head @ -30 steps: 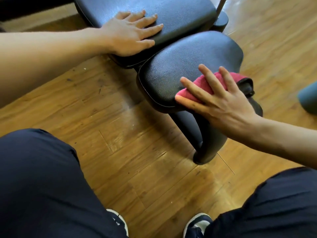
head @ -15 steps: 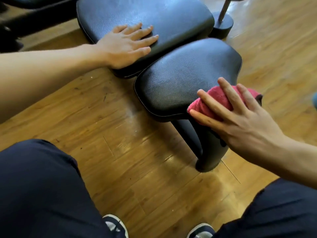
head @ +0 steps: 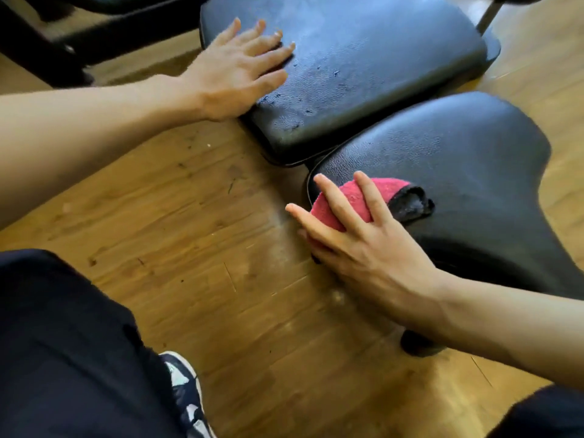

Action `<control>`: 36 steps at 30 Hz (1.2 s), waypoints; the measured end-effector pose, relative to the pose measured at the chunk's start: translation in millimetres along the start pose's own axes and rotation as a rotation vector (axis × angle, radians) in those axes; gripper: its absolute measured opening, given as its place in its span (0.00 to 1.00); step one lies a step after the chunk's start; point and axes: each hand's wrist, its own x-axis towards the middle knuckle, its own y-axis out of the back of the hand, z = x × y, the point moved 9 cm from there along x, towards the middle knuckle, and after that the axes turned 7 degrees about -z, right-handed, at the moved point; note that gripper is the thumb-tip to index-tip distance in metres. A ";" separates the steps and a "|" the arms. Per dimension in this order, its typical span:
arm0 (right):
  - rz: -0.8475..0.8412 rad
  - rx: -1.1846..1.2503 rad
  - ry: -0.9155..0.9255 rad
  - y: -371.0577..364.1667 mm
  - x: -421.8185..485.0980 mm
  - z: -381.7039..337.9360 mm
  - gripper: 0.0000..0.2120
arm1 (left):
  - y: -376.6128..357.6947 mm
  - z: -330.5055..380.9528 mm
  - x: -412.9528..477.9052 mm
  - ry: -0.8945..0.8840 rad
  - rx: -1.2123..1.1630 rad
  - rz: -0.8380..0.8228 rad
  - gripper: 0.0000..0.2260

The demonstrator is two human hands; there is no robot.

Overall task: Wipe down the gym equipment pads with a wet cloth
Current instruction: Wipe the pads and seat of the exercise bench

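Red cloth (head: 344, 200) partly under the right hand (head: 363, 248); shoe (head: 185, 393) half behind a trouser leg (head: 63, 343).

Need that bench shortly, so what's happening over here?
A person is wiping the bench's black pads. The right hand presses a red cloth against the near edge of the seat pad, fingers straight and spread over it. The left hand rests flat on the back pad, holding nothing.

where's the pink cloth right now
In the head view, the pink-red terry cloth sits right of centre, on the near-left edge of the black leather seat pad, pressed under the right hand.
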 end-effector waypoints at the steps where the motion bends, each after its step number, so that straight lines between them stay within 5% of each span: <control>1: -0.027 -0.021 -0.034 0.4 15.6 -5.5 0.26 | 0.5 -0.2 1.0 -0.003 -0.016 -0.003 0.36; 5: -0.080 -0.048 -0.144 -0.8 33.5 -5.8 0.29 | 2.8 -4.6 1.2 -0.088 -0.114 -0.002 0.36; 10: -0.090 0.196 -0.266 15.0 -34.9 14.7 0.29 | 3.6 -13.7 7.5 -0.179 -0.198 0.066 0.38; 13: -0.154 0.202 -0.339 15.0 -44.7 22.2 0.42 | 4.4 -14.9 6.1 -0.198 -0.213 0.129 0.39; 17: -0.217 0.188 -0.501 6.7 -0.1 29.8 0.28 | 6.0 -14.2 6.0 -0.220 -0.216 0.133 0.41; 21: -0.287 0.220 -0.678 1.1 28.6 33.6 0.28 | 6.1 -14.8 3.7 -0.212 -0.232 0.130 0.38; 29: -0.205 0.202 -0.725 10.8 -35.2 19.6 0.32 | 6.0 -13.7 1.4 -0.207 -0.257 0.130 0.38; 36: -0.167 0.086 -0.819 2.4 44.3 24.0 0.26 | 6.2 -13.3 -0.9 -0.199 -0.265 0.127 0.38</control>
